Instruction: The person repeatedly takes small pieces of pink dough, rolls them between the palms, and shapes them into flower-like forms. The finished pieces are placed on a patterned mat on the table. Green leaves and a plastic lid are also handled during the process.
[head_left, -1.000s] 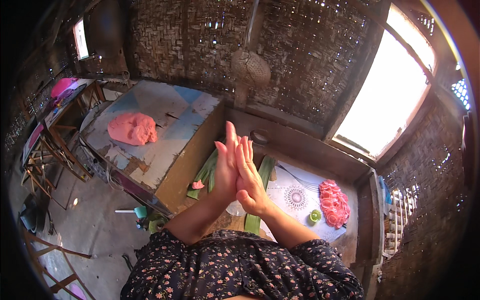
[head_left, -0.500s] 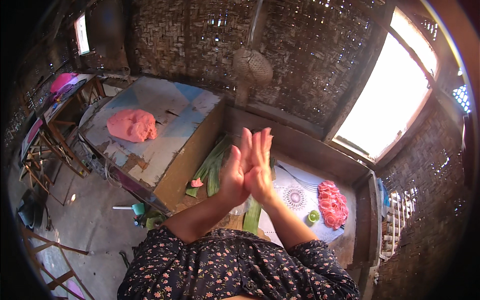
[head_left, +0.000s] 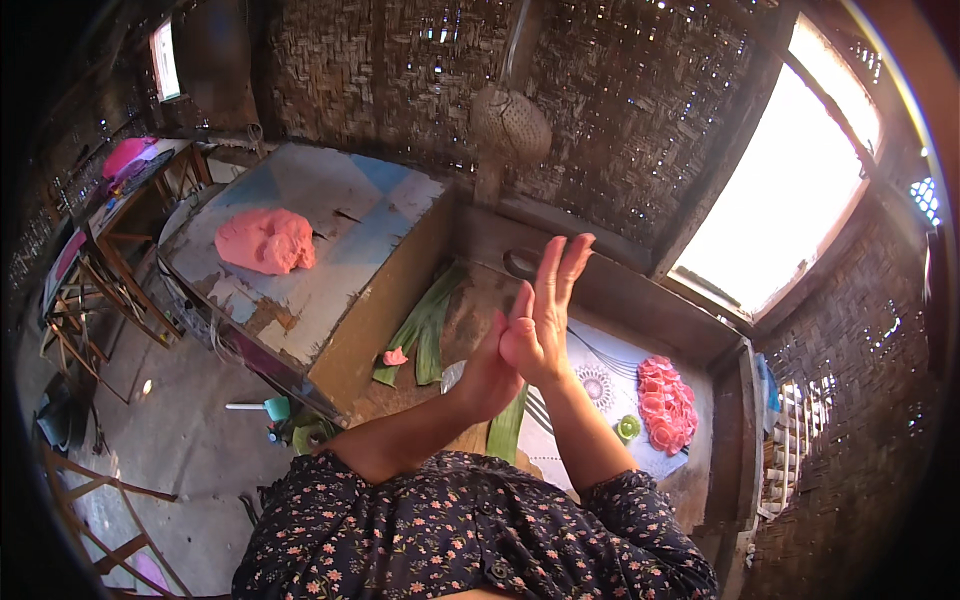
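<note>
The left hand [head_left: 489, 377] and right hand [head_left: 547, 338] press palm to palm, fingers mostly straight, right of the table [head_left: 350, 262]; whether anything lies between them cannot be told. Just right of the table, a pink bit [head_left: 395, 357] rests on a leaf [head_left: 428, 338]. On the table sits the dough [head_left: 265, 241], probably soft and weighty, best pinched at its edge. Well right of it lie pink discs [head_left: 667, 405], likely fragile.

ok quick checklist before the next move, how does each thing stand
1. Left hand and right hand together: ok, palm to palm.
2. Anything between them: cannot tell, hidden.
3. One hand free: not ok, both are pressed together.
4. Big pink lump on the box top: ok.
5. Small pink piece on the green leaf: ok.
6. Pink discs gathered on the white sheet: ok.
</note>
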